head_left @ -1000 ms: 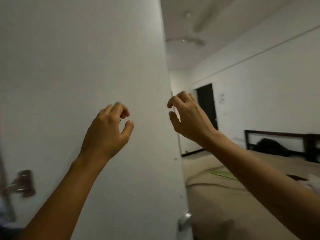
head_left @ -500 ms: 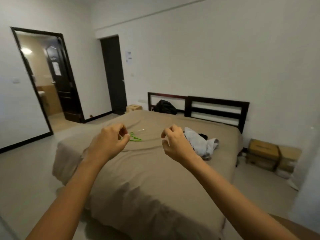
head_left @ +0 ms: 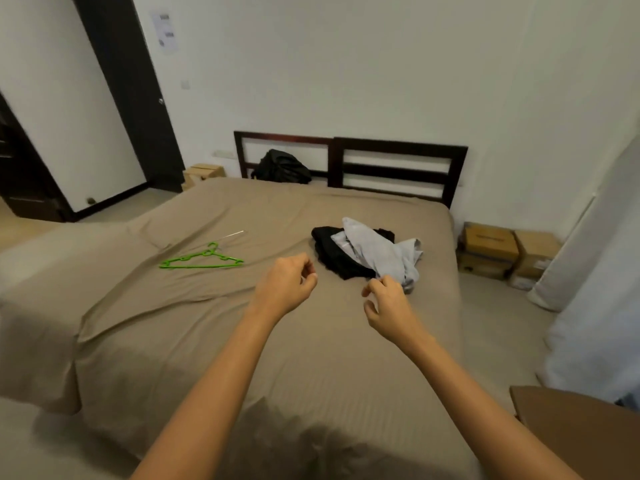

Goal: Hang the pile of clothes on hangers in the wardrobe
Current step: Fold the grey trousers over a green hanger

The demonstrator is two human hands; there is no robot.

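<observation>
The pile of clothes point(head_left: 367, 252) lies on the bed point(head_left: 207, 341), toward its right side and short of the headboard point(head_left: 398, 166). It shows 2 garments: a pale grey garment point(head_left: 381, 251) crumpled on top of a black garment point(head_left: 332, 254) that spreads out beneath it to the left. Well apart from it, on the left half of the bed, lies a green hanger point(head_left: 202, 259), flat, with its hook pointing away from the person.

The right hand point(head_left: 388, 310) hovers just at the near edge of the pile, fingers loosely curled and part open, with nothing in its grip; whether a fingertip already touches the grey cloth I cannot tell. The left hand point(head_left: 285, 287) hangs over bare sheet between pile and hanger, curled almost to a fist and also empty.

The step in hand looks like picking 1 garment off the pile. To do it well, the right hand should pinch only the grey piece, at a collar or shoulder seam if 1 can be found, and lift it straight up so the black piece below stays put. The left hand is well placed to fetch the hanger at the same time. A shake-out over the bed would show the neck opening before threading.
</observation>
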